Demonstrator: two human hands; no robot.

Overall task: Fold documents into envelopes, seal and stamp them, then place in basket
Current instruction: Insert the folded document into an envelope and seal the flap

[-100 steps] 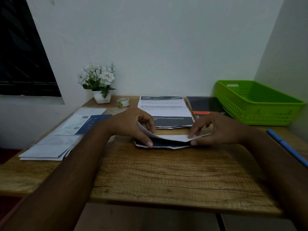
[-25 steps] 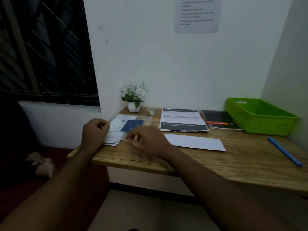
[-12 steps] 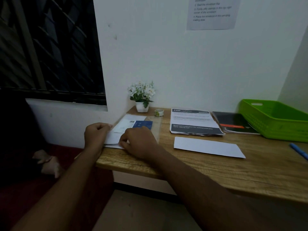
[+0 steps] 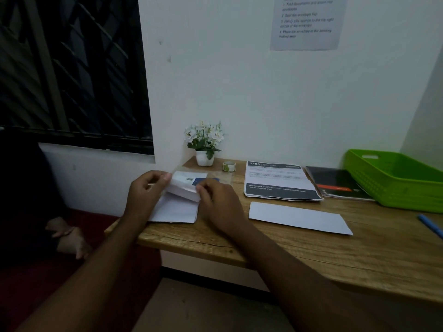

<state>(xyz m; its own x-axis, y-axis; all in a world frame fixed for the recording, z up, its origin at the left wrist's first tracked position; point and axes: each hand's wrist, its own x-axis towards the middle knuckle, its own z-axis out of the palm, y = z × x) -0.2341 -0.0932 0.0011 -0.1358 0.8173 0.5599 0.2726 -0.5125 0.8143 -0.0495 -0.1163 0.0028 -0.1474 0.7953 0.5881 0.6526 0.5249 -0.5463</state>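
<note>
— Well, where is the white envelope (image 4: pixel 176 209)?
— On the worktop (image 4: pixel 311 255), left end. My left grip (image 4: pixel 146 190) and right grip (image 4: pixel 220 202) each pinch its raised flap (image 4: pixel 184 191).
— And the folded document (image 4: pixel 299 218)?
— Lying flat on the worktop, between my right arm and the green basket (image 4: pixel 393 180).

The green basket (image 4: pixel 395 180) and blue pen (image 4: pixel 430 225) at the tabletop's right edge run out of frame. The wall notice (image 4: pixel 306 22) loses its top, and its 4 numbered items are blurred. The left hand (image 4: pixel 146 190) and right hand (image 4: pixel 218 202) cover parts of the envelope stack (image 4: pixel 175 209) at the left edge.
</note>
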